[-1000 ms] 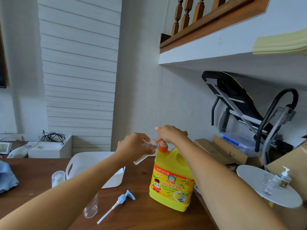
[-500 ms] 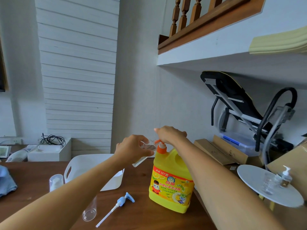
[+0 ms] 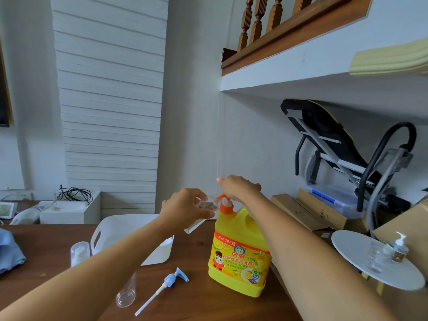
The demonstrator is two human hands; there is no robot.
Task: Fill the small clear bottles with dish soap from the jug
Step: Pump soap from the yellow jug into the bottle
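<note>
At table (image 3: 58, 262) centre-right, jug (image 3: 238, 256) stands upright w/ orange pump (image 3: 225, 205) in its neck. Step in hand, by the look of it: pump soap into bottle (image 3: 206, 205).

Hand state:
- R hand (image 3: 239, 188): on top of pump, fingers bent down over the head, clamped on it.
- L hand (image 3: 185, 210): wrapped round bottle, just left of pump. Bottle is tilted, mouth toward spout, base pointing down-left.

Bottle posn: at the spout, touching or just short of it; cannot tell which, as clear plastic blurs there. Fill level not readable.

Procedure (recommended):
1. Seat spout tip inside bottle mouth before each stroke; any gap puts soap on the jug.
2. Press pump straight down w/ slow, full strokes. Side load could tip jug toward L hand.
3. Bring bottle nearer upright as level rises; soap is thick and likely runs slowly.
4. Stop short of the neck, leaving room for a dispenser stem.

Spare bottle (image 3: 126, 295) lies on its side near table front, looks empty. Blue dispenser (image 3: 172, 278) lies beside it. Both are well apart from L hand.
</note>
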